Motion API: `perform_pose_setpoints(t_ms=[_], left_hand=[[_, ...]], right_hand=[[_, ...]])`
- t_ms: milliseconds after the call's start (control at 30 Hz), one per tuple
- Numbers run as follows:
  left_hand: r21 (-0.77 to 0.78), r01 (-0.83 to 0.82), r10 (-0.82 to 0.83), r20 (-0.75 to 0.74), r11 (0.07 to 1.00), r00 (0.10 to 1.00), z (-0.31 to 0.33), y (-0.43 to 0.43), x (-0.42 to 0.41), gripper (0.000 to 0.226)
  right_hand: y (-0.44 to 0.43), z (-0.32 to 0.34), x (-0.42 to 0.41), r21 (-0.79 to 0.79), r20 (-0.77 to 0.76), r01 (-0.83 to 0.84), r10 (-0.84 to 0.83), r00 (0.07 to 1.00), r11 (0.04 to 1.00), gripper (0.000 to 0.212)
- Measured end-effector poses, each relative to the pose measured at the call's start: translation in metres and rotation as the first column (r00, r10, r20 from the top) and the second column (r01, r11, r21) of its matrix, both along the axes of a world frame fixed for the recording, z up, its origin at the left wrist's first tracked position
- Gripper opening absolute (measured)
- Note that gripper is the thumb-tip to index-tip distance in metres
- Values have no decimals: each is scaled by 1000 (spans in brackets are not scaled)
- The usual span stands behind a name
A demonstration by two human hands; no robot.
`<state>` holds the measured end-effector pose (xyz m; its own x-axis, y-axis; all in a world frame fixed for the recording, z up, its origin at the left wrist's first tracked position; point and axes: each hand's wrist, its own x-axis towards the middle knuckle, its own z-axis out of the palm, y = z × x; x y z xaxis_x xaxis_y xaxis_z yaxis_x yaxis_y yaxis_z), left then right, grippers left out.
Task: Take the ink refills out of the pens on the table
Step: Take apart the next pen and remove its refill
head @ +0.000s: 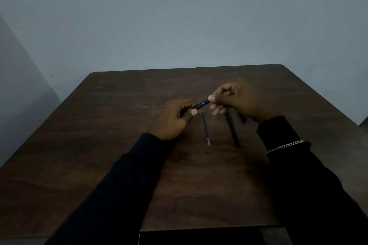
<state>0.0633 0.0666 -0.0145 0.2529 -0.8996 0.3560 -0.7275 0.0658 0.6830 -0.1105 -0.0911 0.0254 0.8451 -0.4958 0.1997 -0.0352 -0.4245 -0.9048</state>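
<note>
One blue refill lies loose on the bench; the left hand grips a pen whose tip the right hand pinches, its ink apparently not yet out.

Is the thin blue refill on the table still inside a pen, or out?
Out. The blue refill lies bare on the table, with no barrel around it, apart from the black pen beside it.

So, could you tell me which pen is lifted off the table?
The pen gripped between the left hand and right hand; the other pen lies on the table.
</note>
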Motion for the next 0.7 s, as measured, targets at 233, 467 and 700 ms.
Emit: perform_pose_setpoints(t_ms=[233,467,700], left_hand=[[-23,-21,21,-1,1000,1000,2,0,2,19],[10,-37,37,-1,999,999,2,0,2,19],[14,-3,3,9,1000,1000,3,2,0,19]], right_hand=[[7,-1,3,-275,-53,132,-152,987,952,60],[3,5,0,-138,23,29,-26,999,990,24],[8,2,2,-314,-40,80,-97,994,946,46]])
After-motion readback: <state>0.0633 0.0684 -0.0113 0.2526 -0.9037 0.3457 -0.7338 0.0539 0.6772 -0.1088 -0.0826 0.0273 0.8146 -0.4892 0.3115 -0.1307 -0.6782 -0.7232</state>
